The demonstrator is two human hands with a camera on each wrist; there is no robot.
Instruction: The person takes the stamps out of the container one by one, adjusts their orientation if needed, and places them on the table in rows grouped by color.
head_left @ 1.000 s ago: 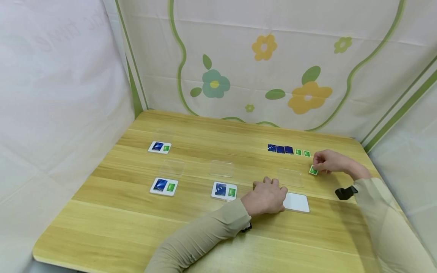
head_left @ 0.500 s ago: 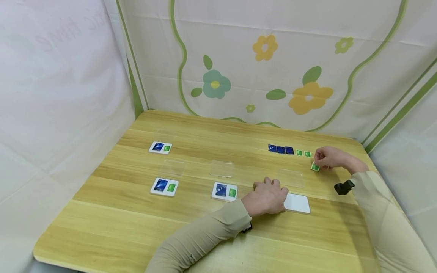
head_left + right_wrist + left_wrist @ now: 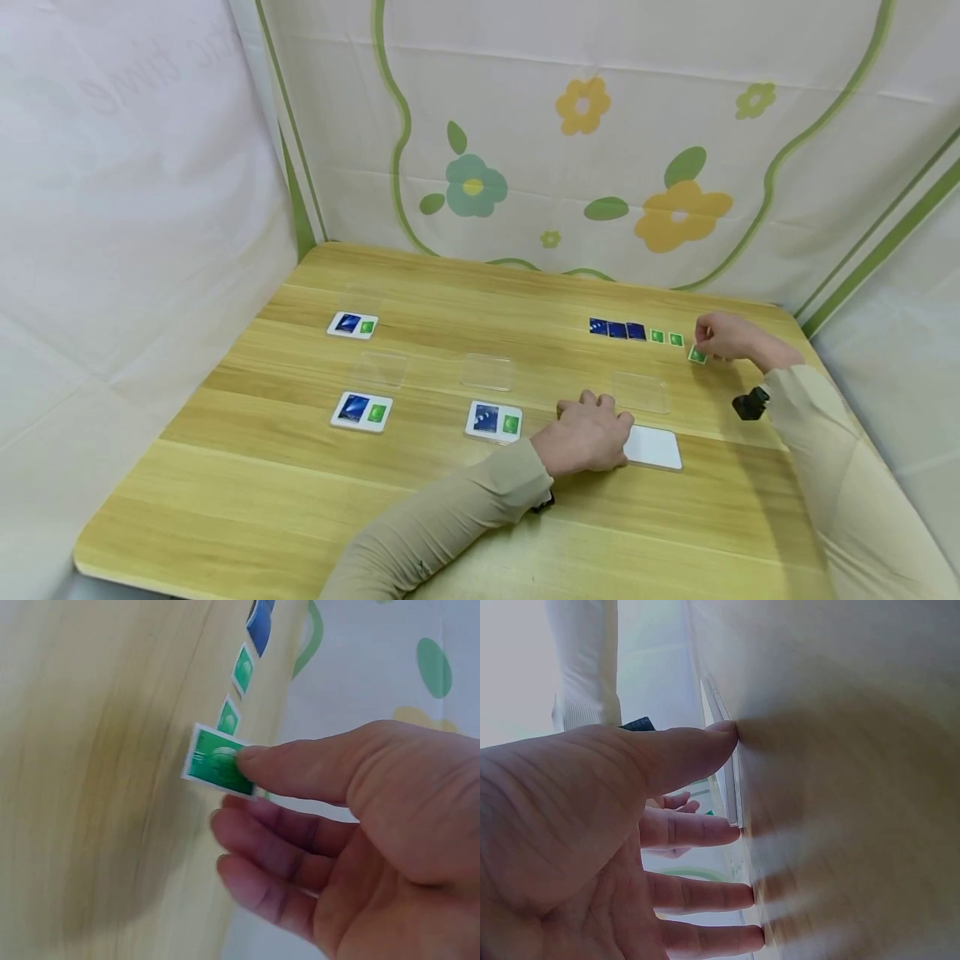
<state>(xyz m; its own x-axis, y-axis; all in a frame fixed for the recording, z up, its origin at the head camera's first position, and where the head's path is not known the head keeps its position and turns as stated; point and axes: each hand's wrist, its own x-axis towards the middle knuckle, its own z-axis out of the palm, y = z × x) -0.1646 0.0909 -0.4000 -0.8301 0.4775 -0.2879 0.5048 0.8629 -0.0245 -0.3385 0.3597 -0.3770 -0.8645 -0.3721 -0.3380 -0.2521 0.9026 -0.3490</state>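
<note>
Between thumb and fingertips, my right hand [image 3: 729,336] pinches a small green stamp [image 3: 214,761] with a white perforated border, tilted over the table near the end of the stamp row. My left hand [image 3: 585,435] lies palm down with its fingers spread. Its thumb and index finger hold the left end of a blank white card [image 3: 654,447], which shows a clear plastic rim in the left wrist view; the other fingertips rest on the wood. That hand hides the card's left part. Behind the card lies a transparent cover [image 3: 640,392].
Blue stamps [image 3: 617,330] and two green stamps [image 3: 657,336] form a row at the back right. White cards bearing stamps lie at centre [image 3: 492,422] and left [image 3: 362,412], another card [image 3: 352,325] farther back. Clear covers [image 3: 487,372] sit behind them. Fabric walls enclose the table.
My right hand has moved away toward the back of the table, carrying the green stamp closer to the stamp row. The left hand and the white card stay where they were.
</note>
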